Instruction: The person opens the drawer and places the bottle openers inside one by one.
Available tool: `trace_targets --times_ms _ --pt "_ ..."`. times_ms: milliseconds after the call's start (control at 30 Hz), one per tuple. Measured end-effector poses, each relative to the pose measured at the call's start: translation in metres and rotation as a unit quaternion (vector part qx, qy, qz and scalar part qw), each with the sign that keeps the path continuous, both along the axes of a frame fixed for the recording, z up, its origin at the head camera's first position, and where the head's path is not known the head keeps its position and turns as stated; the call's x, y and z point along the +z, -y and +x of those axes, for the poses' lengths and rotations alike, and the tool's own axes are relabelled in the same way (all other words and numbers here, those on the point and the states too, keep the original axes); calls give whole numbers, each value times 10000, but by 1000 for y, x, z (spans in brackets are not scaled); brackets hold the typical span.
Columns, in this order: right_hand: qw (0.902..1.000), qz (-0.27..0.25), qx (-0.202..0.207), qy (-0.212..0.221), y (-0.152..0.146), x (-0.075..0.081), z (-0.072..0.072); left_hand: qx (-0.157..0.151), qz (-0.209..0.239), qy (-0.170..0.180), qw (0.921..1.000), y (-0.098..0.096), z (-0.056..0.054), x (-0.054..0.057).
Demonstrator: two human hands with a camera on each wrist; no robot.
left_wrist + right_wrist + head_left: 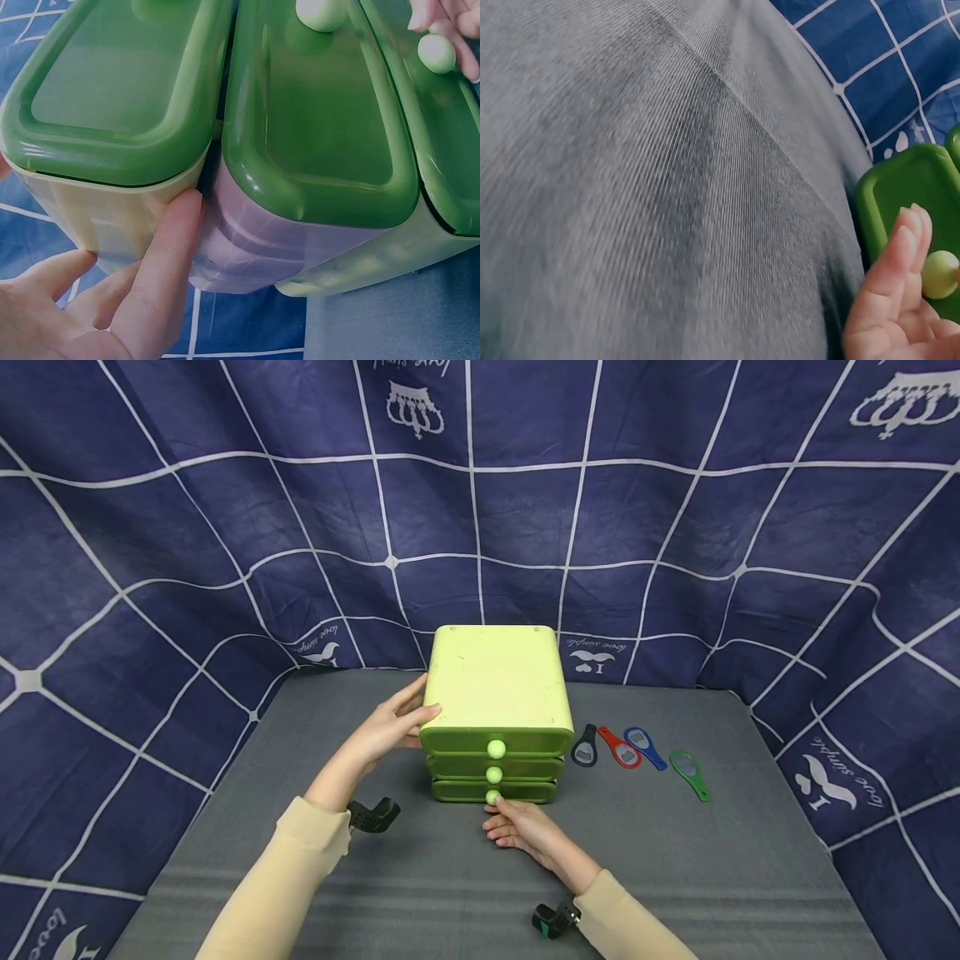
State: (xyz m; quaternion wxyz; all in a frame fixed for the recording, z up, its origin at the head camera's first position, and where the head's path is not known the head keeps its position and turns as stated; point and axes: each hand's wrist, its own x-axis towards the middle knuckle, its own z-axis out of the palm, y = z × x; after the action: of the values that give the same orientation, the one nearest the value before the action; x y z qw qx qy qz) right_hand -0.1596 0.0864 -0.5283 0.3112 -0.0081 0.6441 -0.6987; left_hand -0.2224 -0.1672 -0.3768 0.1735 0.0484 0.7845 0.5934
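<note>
Cream sleeves [273, 881] lie nearest, at seven and five o'clock. Central on the tabletop [435, 893] stands the lime cabinet [495, 681]; my left fingers [165, 259] spread against its nine-o'clock side, my right fingers [889, 270] pinching the bottom knob [492, 797]. Probably the gripping step; next likely calls for a level pull toward six o'clock.

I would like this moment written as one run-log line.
left hand: touches green cabinet; right hand: pinches bottom knob; four bottle openers: right of cabinet

Green three-drawer box [495, 681] (pale round knobs [496, 749]), upright.
</note>
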Motion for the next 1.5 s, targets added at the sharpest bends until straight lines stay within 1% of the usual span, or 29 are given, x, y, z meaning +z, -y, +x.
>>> trace_targets --times_ms 133,233,367,500,767,967,1133,1500 --pt "9993 -83 -354 -10 4 -3 -2 24 14 29 10000 -1 0 1" --pt "9987 -93 -496 -1 6 -4 -3 53 6 38 10000 -2 0 1" --pt "9987 -61 -504 -10 7 -4 -3 15 -23 0 10000 -2 0 1" --pt "9986 -72 -523 96 6 -3 -2 7 -15 5 10000 -1 -1 0" --pt "9988 -130 -462 105 5 -1 6 -13 25 -19 10000 0 -2 0" --pt "9990 -133 -370 196 4 -1 15 -34 -9 -16 10000 0 -2 0" --pt "9991 -150 -252 306 3 -1 27 -52 34 -36 10000 0 -1 1" --pt "9985 -239 -127 477 -2 7 56 -58 24 -21 10000 2 -1 -1"
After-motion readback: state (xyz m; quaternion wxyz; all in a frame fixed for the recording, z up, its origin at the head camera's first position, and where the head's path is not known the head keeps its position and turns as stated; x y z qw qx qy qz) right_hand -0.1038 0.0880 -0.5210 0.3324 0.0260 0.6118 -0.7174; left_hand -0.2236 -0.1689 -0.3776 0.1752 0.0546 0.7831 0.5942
